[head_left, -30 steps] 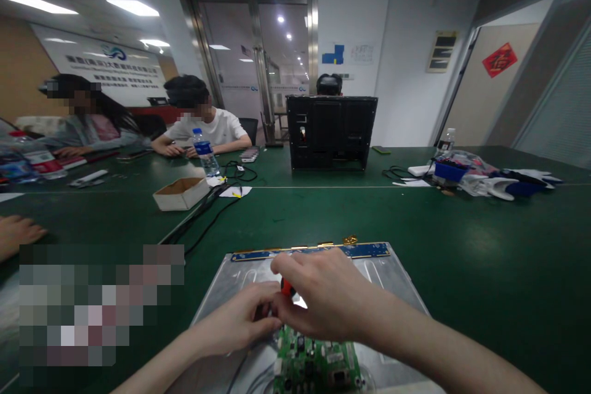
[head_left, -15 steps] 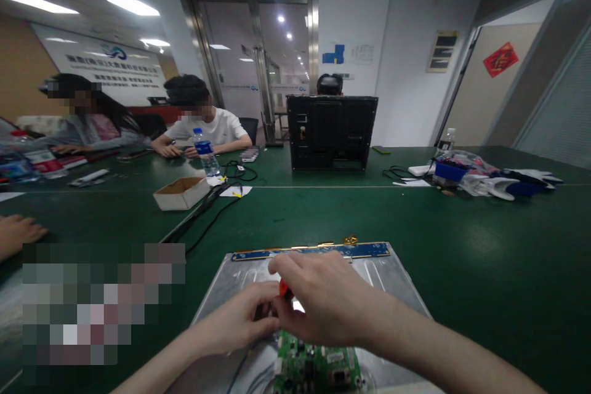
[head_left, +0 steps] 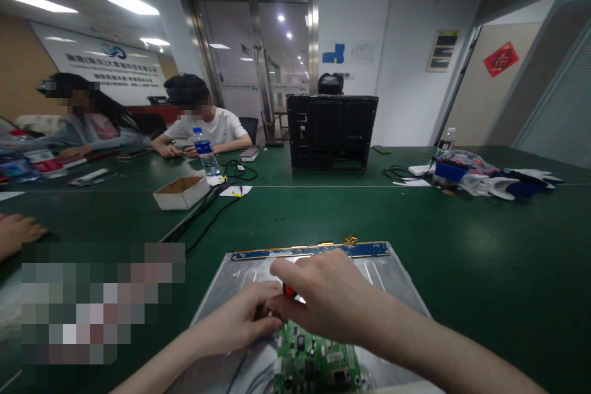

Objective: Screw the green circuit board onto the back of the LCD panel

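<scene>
A metal display panel (head_left: 217, 286) lies flat on the table in front of me, with a narrow blue circuit strip (head_left: 364, 250) along its far edge. On its near part sits a green circuit board (head_left: 316, 357). My right hand (head_left: 325, 298) is closed around the red and black handle of a screwdriver (head_left: 289, 290), mostly hidden by the fingers. Beside it, my left hand (head_left: 252, 314) pinches at the board's far left corner, close to the tool's lower end. Whatever its fingertips hold is hidden.
An open cardboard box (head_left: 181, 194) stands left of black cables (head_left: 203, 209). Farther back are a water bottle (head_left: 205, 151) and an upright black monitor housing (head_left: 332, 133). A blue tray with plastic bags (head_left: 480, 175) lies at right. Other people sit at left; one hand (head_left: 21, 237) rests nearby.
My right hand has shifted and turned slightly around the red handle, showing more of the green board's far edge. My left hand stays almost in place.
</scene>
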A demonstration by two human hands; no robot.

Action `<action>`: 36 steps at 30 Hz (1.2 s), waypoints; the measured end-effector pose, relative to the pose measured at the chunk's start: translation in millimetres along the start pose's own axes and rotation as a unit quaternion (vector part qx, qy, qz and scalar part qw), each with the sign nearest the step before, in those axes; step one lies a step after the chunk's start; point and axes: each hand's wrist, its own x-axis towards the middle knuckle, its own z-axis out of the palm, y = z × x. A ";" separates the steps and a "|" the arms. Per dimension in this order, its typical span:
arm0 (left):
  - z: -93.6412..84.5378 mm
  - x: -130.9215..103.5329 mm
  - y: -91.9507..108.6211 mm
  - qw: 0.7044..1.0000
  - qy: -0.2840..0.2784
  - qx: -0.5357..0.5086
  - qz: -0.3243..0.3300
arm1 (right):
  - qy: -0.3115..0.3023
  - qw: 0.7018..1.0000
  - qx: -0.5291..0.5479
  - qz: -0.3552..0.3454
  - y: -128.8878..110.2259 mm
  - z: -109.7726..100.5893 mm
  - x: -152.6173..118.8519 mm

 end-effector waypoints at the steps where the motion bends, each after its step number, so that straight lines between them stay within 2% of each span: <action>1: 0.3 -0.1 1.9 1.000 -0.001 -0.002 -0.002 | 0.003 1.000 -0.001 -0.003 -0.2 0.1 -0.1; 5: 1.4 1.0 3.3 1.000 -0.014 -0.008 0.003 | 0.010 1.000 0.010 -0.012 -1.1 -0.8 -0.7; 16: 0.0 0.0 -10.0 0.999 -0.042 0.009 -0.002 | -0.006 1.000 0.017 -0.012 1.6 0.3 -2.3; 27: 1.2 0.1 -6.2 1.000 -0.013 0.008 0.003 | 0.022 0.999 -0.007 -0.028 -0.4 1.5 -1.0; 36: 0.5 2.1 -9.5 0.999 -0.048 0.003 -0.013 | 0.002 0.999 0.009 -0.031 -1.1 -2.3 -1.7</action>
